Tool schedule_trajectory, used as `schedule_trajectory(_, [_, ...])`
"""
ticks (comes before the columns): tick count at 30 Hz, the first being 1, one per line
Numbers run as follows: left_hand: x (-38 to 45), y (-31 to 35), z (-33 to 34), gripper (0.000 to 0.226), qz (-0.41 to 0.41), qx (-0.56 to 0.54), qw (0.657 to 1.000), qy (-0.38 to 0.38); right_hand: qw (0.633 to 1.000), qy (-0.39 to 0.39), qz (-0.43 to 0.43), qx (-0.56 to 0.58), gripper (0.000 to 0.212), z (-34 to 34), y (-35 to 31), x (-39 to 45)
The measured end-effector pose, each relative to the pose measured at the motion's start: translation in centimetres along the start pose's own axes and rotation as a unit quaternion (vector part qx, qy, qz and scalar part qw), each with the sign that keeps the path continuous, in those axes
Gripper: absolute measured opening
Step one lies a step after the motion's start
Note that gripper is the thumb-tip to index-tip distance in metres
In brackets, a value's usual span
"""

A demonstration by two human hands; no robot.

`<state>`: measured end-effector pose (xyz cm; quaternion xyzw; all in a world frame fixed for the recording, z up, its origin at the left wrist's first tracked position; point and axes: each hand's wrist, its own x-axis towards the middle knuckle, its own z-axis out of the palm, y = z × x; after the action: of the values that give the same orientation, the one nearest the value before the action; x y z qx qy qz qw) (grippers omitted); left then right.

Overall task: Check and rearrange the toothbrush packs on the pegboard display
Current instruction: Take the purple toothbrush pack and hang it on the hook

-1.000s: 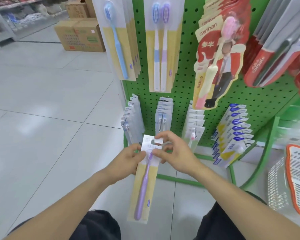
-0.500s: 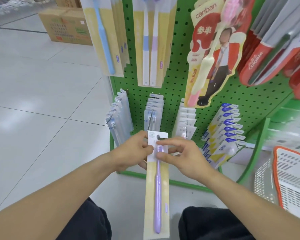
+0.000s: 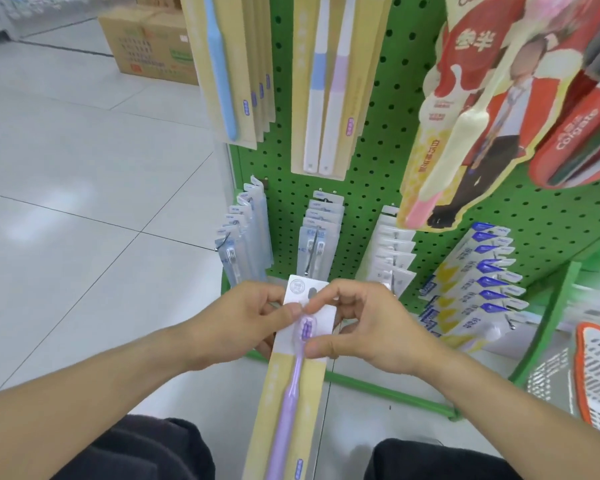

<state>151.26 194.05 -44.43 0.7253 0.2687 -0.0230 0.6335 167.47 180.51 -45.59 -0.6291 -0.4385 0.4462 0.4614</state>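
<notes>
Pegboard [image 3: 388, 109], centre frame: green-painted perforated sheet, smooth with a slight sheen. Pack in hand [image 3: 293, 382], lower centre: matt yellow and white card under clear glossy plastic; purple toothbrush [image 3: 288, 403] smooth plastic. Lower hanging packs [image 3: 317, 233]: clear shiny plastic on thin metal hooks. Floor tiles [image 3: 84, 209], left: pale, polished, reflective. Boxes [image 3: 149, 46], upper left: matt brown cardboard. Basket [image 3: 596, 368], lower right: slotted white plastic with an orange rim.

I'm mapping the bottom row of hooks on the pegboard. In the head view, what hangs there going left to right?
Clear packs at the board's left edge → clear packs with two pale brushes → white packs → blue-and-yellow packs. The purple toothbrush pack held by the left hand and right hand is in front of the row, not on a hook.
</notes>
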Motion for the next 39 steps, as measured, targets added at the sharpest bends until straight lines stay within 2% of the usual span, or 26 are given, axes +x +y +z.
schedule_trajectory(7, [-0.6,-1.3,-1.2,0.013,-0.006,-0.054,0.998,0.039,0.996,-0.001,0.027,0.089,0.031,1.0,-0.3,1.6])
schedule_trajectory(13, [-1.2,-1.1,-2.3,0.015,0.024,-0.099,0.992,0.078,0.999,-0.002,-0.017,0.031,0.038,2.2,-1.3,2.7])
schedule_trajectory(20, [-1.1,-1.2,-3.4,0.023,0.026,-0.099,0.993,0.065,0.995,0.066,-0.046,0.050,0.037,2.8,-1.4,3.9])
schedule_trajectory(23, [-0.9,-1.3,-3.4,0.019,0.029,-0.075,0.994,0.078,0.990,0.101,-0.046,0.082,0.029,3.2,-0.9,4.3])
schedule_trajectory(26, [-0.7,-1.0,-3.4,0.016,0.032,-0.066,0.994,0.086,0.987,0.132,-0.048,0.075,0.033,3.4,-0.7,4.6])
schedule_trajectory(31, [-0.7,-0.4,-3.5,0.012,0.066,-0.067,0.988,0.125,0.991,0.098,-0.083,0.048,0.031,3.1,-1.8,4.2])
schedule_trajectory(35, [-1.3,0.1,-3.4,0.007,0.105,-0.099,0.977,0.159,0.984,0.100,-0.140,0.041,0.044,3.1,-2.7,3.8])
schedule_trajectory(39, [-1.3,0.2,-3.2,0.018,0.103,-0.100,0.978,0.154,0.985,0.094,-0.144,0.025,0.043,2.7,-2.8,3.8])
